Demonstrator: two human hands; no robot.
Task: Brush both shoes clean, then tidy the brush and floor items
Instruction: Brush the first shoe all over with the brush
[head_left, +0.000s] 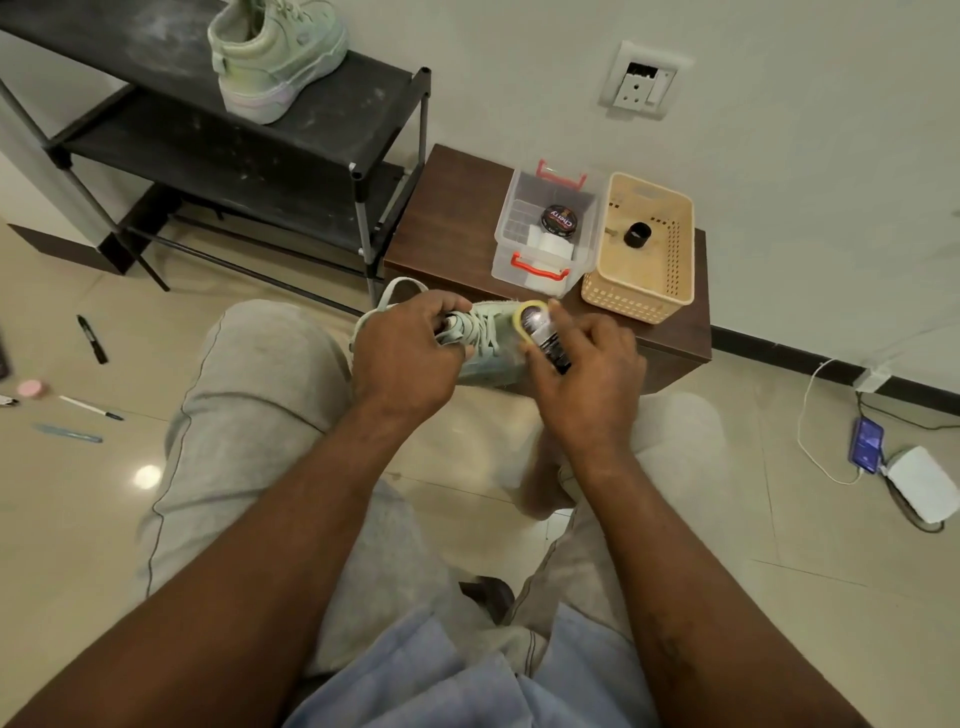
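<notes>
Over tiled floor (78, 519), brush (543, 332) within right grip (587, 384)

Light: indoor, even, warm, med-bright; from above, per floor (148, 475) reflection.
Glare: one round hot spot on floor tiles, lower L.
Wall (519, 78): evenly lit.
Shadows: soft, under rack (260, 171) and tabletop (457, 218).
Blur: R hand (587, 374) and brush (545, 335) smeared by motion; L hand (405, 358), shoe (493, 364) sharper.
Distortion: wide-angle; skirting (779, 351) and rack legs bow toward edges; forearms (311, 545) at bottom edge stretched, oversized.
Overall detail soft, compressed.
</notes>
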